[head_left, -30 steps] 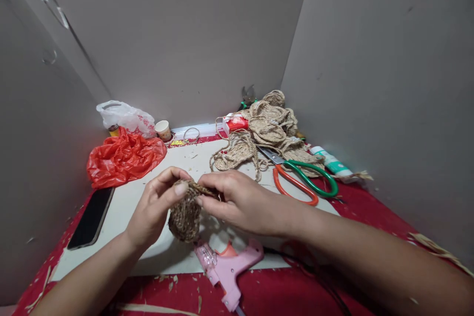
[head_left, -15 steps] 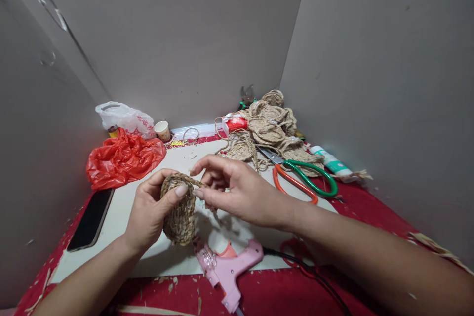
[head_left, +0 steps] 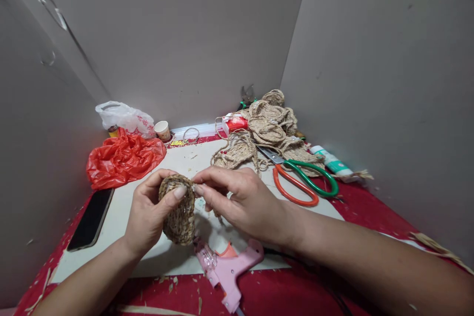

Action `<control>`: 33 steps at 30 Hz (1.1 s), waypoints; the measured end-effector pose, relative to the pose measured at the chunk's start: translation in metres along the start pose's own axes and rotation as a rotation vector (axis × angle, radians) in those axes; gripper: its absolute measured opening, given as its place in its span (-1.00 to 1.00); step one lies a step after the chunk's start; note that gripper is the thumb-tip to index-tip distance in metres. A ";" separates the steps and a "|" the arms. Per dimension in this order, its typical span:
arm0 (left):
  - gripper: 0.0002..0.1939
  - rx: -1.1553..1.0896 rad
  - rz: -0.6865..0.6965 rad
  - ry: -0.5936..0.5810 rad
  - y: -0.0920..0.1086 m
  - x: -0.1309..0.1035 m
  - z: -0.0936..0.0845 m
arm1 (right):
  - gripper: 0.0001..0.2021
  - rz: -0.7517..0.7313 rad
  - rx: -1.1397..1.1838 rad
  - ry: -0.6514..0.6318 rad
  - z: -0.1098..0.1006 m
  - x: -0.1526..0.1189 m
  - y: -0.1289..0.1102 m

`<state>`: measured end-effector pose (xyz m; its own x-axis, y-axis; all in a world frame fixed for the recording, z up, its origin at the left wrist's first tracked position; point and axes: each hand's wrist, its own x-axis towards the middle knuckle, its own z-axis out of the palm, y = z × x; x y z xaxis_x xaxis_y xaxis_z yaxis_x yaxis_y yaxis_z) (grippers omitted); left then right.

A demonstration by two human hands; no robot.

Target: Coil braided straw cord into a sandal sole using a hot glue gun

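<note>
My left hand [head_left: 148,207] grips a woven straw piece [head_left: 179,217], an elongated oval of coiled braid, with the thumb lying on its front near the top. My right hand [head_left: 237,197] pinches the braid at the piece's upper right edge between thumb and forefinger. A bit of braid hangs below the right fingers. Just under the woven piece lies a pink glue gun [head_left: 233,271], its nozzle close to the lower right edge of the piece; its black cable runs under my right forearm.
Scissors [head_left: 296,180] with green and orange handles lie right, beside a pile of woven straw pieces [head_left: 268,123]. At left are a black phone [head_left: 91,219], a red plastic bag [head_left: 126,158] and a paper cup [head_left: 162,131]. Grey panels surround the table.
The fingers of my right hand have closed onto the braid at the edge, and the right hand and forearm have shifted slightly down. My left hand has barely moved.
</note>
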<state>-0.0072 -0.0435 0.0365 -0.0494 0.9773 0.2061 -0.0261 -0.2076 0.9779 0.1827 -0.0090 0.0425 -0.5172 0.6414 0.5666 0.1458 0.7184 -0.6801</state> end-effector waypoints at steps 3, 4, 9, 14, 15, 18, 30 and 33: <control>-0.81 -0.021 -0.017 -0.006 -0.001 0.001 0.001 | -0.82 -0.015 -0.042 -0.014 0.001 0.001 0.001; -0.79 -0.023 -0.026 -0.011 -0.001 0.001 0.001 | -0.81 -0.017 -0.056 -0.017 0.001 0.001 0.002; -0.83 -0.037 -0.052 0.009 -0.005 0.003 0.001 | -0.76 -0.035 -0.108 -0.014 0.004 -0.001 0.006; -0.86 -0.140 -0.068 0.069 -0.003 0.005 0.002 | -0.72 -0.144 -0.114 0.057 0.007 -0.003 0.006; -0.87 -0.153 -0.072 0.083 -0.002 0.005 0.002 | -0.71 -0.147 -0.140 0.058 0.007 -0.003 0.006; -0.85 -0.163 -0.077 0.128 0.001 0.004 0.003 | -0.72 -0.096 -0.203 0.039 0.010 -0.004 0.005; -0.74 -0.231 -0.187 0.148 -0.001 0.007 0.006 | -0.78 -0.092 -0.255 -0.059 0.013 -0.006 0.011; -0.75 -0.269 -0.219 0.138 -0.004 0.012 0.006 | -0.76 -0.047 -0.268 -0.099 0.016 -0.004 0.016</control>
<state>-0.0017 -0.0309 0.0352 -0.1471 0.9886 -0.0315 -0.3116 -0.0161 0.9501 0.1735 -0.0047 0.0220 -0.6067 0.5861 0.5371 0.3311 0.8005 -0.4995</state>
